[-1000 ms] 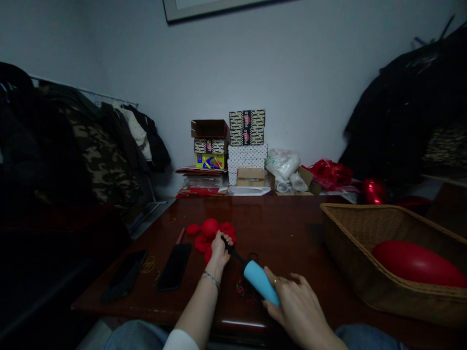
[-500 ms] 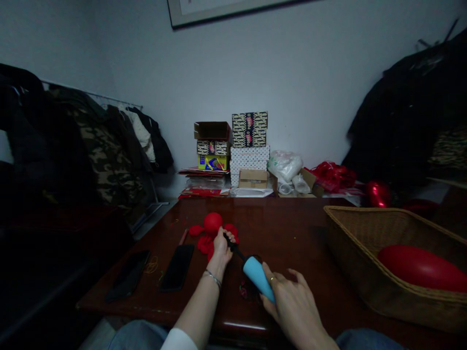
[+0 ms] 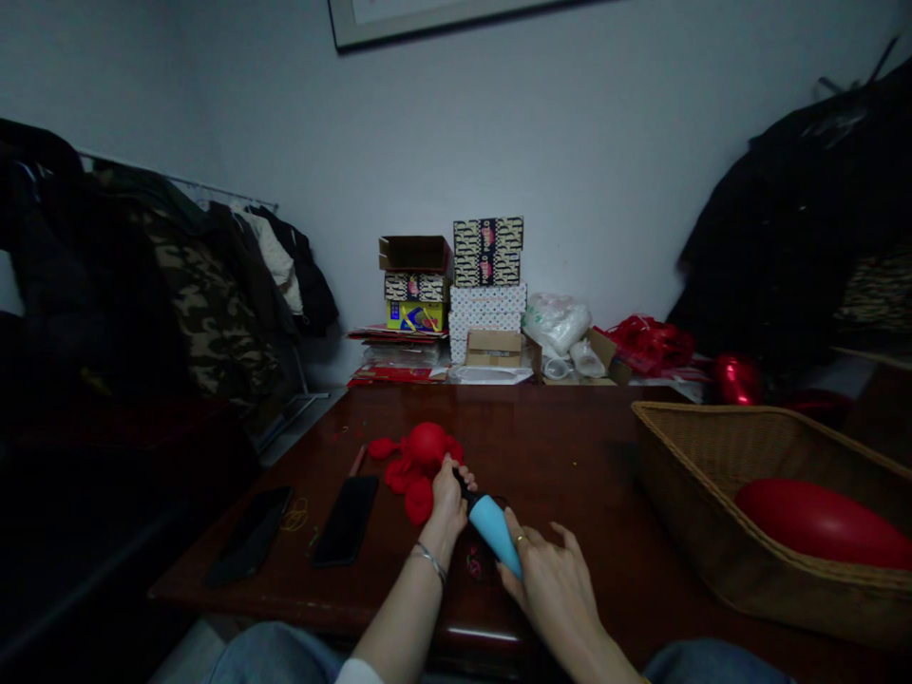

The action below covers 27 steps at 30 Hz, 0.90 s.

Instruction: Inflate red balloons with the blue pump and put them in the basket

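Blue pump (image 3: 491,532), L hand (image 3: 450,494) fwd, closed on tip, R hand (image 3: 557,581) loosely round rear

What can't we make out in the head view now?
Head view:
- Whether red balloon joins blue pump: hidden by left hand.
- Small tangle: too small, dark.
- Basket: cut off by right edge.
- Wall frame: cut off by top edge.

We have a phone (image 3: 346,521) left of the balloon cluster (image 3: 419,461) on the table (image 3: 570,532), a single balloon (image 3: 819,522) in the basket (image 3: 684,522) at right, and boxes (image 3: 488,306) behind.
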Tool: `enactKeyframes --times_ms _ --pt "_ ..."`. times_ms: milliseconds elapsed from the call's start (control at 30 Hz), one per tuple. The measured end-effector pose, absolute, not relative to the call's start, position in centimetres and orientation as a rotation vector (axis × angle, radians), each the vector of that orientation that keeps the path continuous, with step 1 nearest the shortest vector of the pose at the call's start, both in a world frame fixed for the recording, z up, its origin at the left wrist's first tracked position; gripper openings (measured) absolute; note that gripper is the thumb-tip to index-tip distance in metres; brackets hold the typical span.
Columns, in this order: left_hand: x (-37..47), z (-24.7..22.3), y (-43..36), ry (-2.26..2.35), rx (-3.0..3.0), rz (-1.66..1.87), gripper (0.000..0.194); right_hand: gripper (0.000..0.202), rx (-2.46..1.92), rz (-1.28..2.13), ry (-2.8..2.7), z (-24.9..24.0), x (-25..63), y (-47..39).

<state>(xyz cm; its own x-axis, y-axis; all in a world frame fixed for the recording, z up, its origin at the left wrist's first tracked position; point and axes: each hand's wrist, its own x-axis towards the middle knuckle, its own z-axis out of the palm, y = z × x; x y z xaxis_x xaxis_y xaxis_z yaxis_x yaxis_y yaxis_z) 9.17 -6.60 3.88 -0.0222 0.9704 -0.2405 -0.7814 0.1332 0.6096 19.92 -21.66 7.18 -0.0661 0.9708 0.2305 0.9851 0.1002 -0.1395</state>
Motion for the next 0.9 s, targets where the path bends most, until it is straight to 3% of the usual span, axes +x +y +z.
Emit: enactKeyframes --times_ms 500,900 --pt "3.2 6.7 -2.9 0.61 0.198 1.493 0.026 0.057 -1.918 0.218 -2.191 11.0 22.3 -25.5" --pt "4.9 6.0 -4.3 0.537 0.254 1.434 0.028 0.055 -1.92 0.071 -2.169 9.5 20.5 -24.1"
